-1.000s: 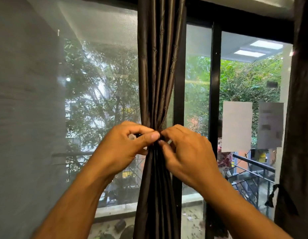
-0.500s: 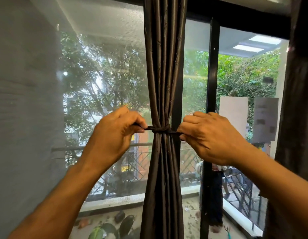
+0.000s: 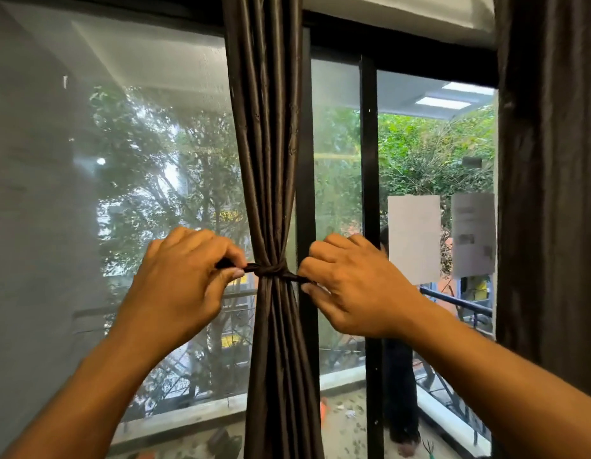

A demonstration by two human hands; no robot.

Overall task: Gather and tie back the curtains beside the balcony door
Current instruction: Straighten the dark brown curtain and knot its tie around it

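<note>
a: gathered dark brown satin curtain [image 3: 271,160] hanging in front of the black door frame [image 3: 369,193], cinched to a narrow waist about mid-height.

b: cinched by what?

a: a thin dark brown fabric tie [image 3: 271,270], wrapped around the bundle and knotted at the front. folds fanning out above and below the knot.

b: and the left hand [image 3: 181,286]?

a: just left of the curtain, thumb and forefinger pinched tight on the left end of the tie, other fingers curled in. end drawn out roughly level.

b: right hand [image 3: 353,286]?

a: just right of the curtain, fingertips clamped on the right end of the tie, knuckles up. that end angled slightly lower than the left one. both bare forearms reaching up from the bottom corners.

b: anything else nearby?

a: grey mesh screen [image 3: 122,193] filling the pane on the left, green trees blurred behind it. two pale sheets of paper [image 3: 413,236] stuck on the glass to the right of the frame. second dark brown curtain [image 3: 552,193] hanging along the right edge, well apart from the tied one. dark balcony railing [image 3: 453,301] beyond the glass, low on the right. scattered debris on the balcony floor below, too blurred to identify.
</note>
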